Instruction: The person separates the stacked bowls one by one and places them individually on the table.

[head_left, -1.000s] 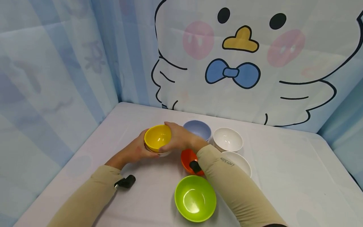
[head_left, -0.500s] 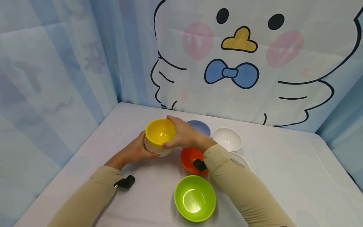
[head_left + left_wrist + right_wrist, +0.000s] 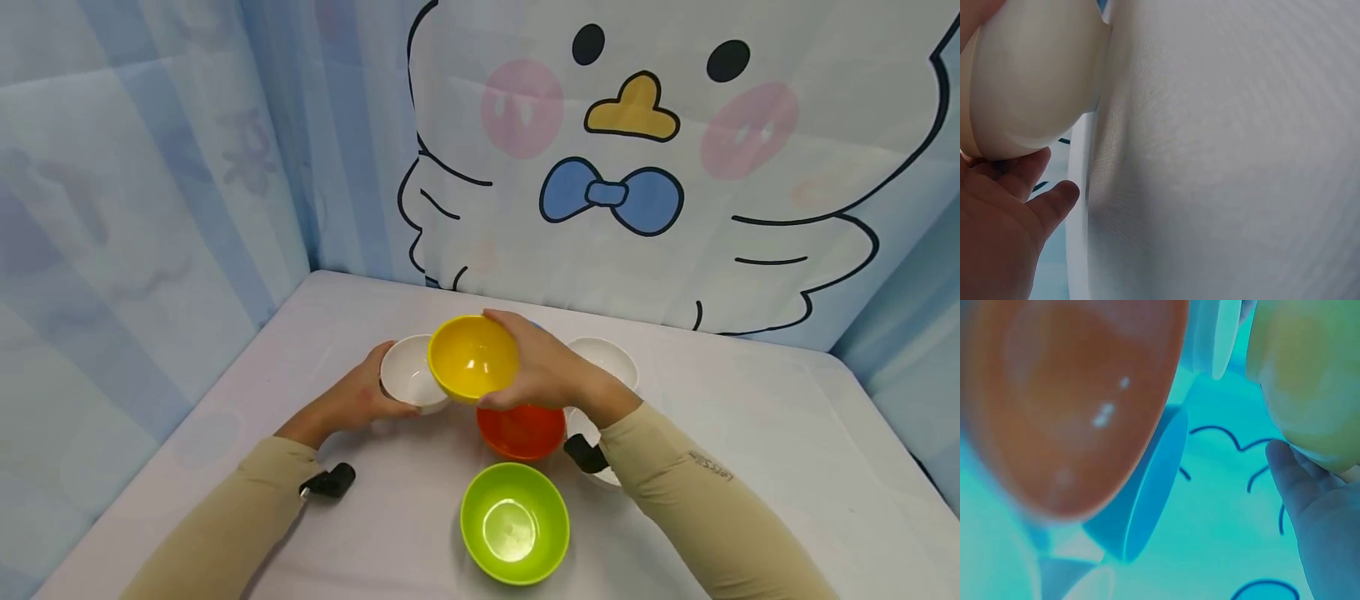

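My left hand [image 3: 356, 393] grips a white bowl [image 3: 408, 379] from its left side, thumb and fingers spread round the wall. In the left wrist view that bowl [image 3: 1035, 75] stands on the white tabletop, its base close to the cloth. My right hand [image 3: 547, 362] holds a yellow bowl [image 3: 472, 354] by its right side, raised and tilted toward me, between the white bowl and the orange bowl [image 3: 522, 433]. The right wrist view shows the yellow bowl [image 3: 1310, 375] with fingertips pressed to its wall. A green bowl [image 3: 514, 525] sits nearer me, beyond both hands' reach of contact.
Two more white bowls stand at the right, one behind [image 3: 606, 358] and one [image 3: 583, 429] partly covered by the right forearm. A blue bowl [image 3: 1157, 481] is mostly hidden behind the right hand in the head view. Printed curtains [image 3: 360, 150] border the table [image 3: 750, 433].
My right hand has lifted the yellow bowl out of the white bowl and carried it to the right. My left hand stays in place on the white bowl.
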{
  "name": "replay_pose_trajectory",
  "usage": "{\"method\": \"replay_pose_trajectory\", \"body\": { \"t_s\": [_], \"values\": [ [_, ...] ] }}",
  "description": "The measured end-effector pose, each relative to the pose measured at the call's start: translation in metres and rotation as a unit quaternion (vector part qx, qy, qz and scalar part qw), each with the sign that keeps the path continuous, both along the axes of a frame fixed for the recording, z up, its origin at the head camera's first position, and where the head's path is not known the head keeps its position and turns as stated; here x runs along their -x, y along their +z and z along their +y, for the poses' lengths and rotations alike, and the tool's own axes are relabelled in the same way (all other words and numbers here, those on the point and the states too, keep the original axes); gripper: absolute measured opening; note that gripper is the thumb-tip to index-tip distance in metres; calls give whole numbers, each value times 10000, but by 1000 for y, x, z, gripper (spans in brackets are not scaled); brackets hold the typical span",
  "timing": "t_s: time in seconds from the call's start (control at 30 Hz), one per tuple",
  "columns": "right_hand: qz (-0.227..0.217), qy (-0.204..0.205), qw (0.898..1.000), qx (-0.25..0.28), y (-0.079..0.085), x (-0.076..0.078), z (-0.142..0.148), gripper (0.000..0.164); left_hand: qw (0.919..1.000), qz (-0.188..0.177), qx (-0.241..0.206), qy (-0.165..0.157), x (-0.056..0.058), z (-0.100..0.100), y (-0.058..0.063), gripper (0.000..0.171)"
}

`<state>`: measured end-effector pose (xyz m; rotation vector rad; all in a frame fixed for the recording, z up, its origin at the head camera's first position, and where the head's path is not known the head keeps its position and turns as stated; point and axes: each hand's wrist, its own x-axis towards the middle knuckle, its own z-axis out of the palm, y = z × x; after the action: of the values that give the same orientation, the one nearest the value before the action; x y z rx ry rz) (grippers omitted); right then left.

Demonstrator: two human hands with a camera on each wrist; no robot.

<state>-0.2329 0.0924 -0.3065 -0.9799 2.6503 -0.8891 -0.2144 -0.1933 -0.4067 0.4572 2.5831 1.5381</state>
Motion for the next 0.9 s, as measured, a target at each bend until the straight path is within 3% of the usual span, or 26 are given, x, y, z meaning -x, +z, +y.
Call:
{"method": "replay_pose_trajectory", "body": {
  "t_s": [0.53, 0.9],
  "values": [
    [555, 24, 9969, 561, -19, -52, 75, 106, 9997, 25, 218, 128, -1, 2, 1, 111],
    [786, -417, 9945, 548, -34, -90, 116, 107, 9994, -44, 295, 157, 0, 3, 2, 112]
  ]
}}
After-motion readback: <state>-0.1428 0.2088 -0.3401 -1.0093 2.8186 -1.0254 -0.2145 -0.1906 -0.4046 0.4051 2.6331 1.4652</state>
